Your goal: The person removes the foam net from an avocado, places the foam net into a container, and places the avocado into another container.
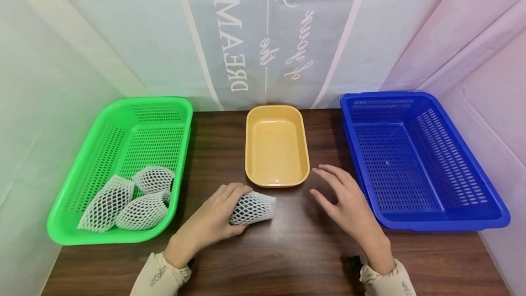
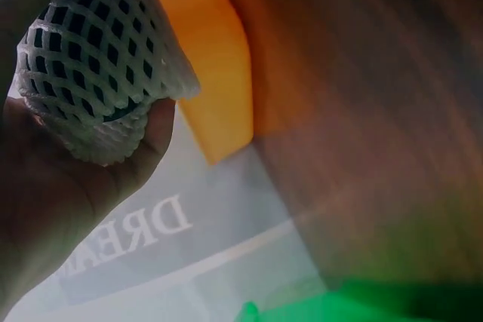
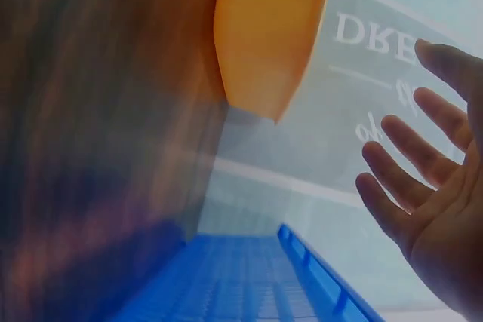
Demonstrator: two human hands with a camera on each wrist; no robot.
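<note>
My left hand grips a dark object in a white foam net sleeve, in front of the yellow tray. In the left wrist view the netted object sits between thumb and fingers, its dark surface showing through the mesh. My right hand hovers with spread, relaxed fingers between the yellow tray and the blue basket; nothing is in it. The right wrist view shows the same hand with its fingers apart. The yellow tray holds nothing.
At the left stands a green basket with several netted objects at its near end. The blue basket at the right has nothing in it. Behind the wooden table hangs a printed cloth.
</note>
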